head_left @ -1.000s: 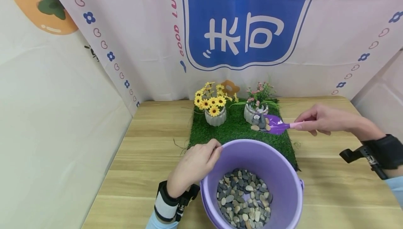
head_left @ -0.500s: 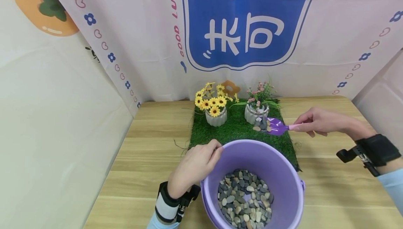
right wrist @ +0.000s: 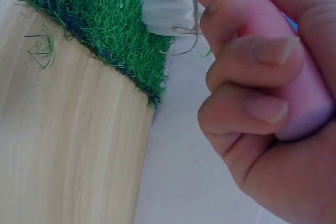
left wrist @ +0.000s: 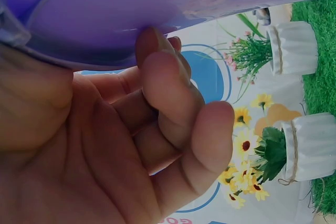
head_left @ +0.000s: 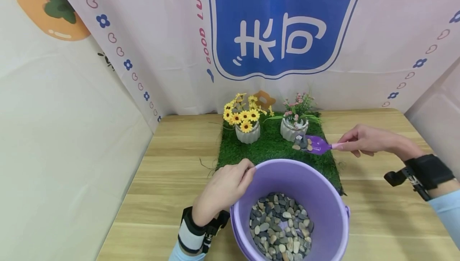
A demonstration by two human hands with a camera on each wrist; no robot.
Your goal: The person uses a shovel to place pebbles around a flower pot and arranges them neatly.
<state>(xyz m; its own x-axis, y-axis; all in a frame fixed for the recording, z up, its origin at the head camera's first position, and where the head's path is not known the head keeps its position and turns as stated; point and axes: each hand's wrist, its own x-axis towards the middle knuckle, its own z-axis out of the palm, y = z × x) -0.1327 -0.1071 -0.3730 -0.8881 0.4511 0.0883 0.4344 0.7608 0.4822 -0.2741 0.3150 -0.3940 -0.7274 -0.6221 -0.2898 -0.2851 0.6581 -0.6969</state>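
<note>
My left hand (head_left: 224, 183) grips the rim of a purple bucket (head_left: 325, 201) at its far left. In the left wrist view, its curled fingers (left wrist: 168, 85) reach past the rim against the purple wall. Grey and tan pebbles (head_left: 276, 233) cover most of the bucket's bottom. My right hand (head_left: 371, 139) holds a small purple shovel (head_left: 318, 145) by its pink handle (right wrist: 273, 30), the fingers wrapped round it. A few pebbles (head_left: 302, 144) lie heaped at the front of the blade, which is over the green turf mat (head_left: 264, 151), just before the pot of pink flowers (head_left: 294, 130).
A pot of yellow flowers (head_left: 248, 133) stands on the mat to the left of the pink ones. The wooden table (head_left: 172, 173) stretches to both sides. Behind it hangs a printed cloth (head_left: 179, 85), and another cloth (head_left: 72, 133) closes off the left side.
The shovel has come slightly down and toward me with its pebbles, from overlapping the pink-flower pot to just before it. My left hand keeps its place on the bucket rim.
</note>
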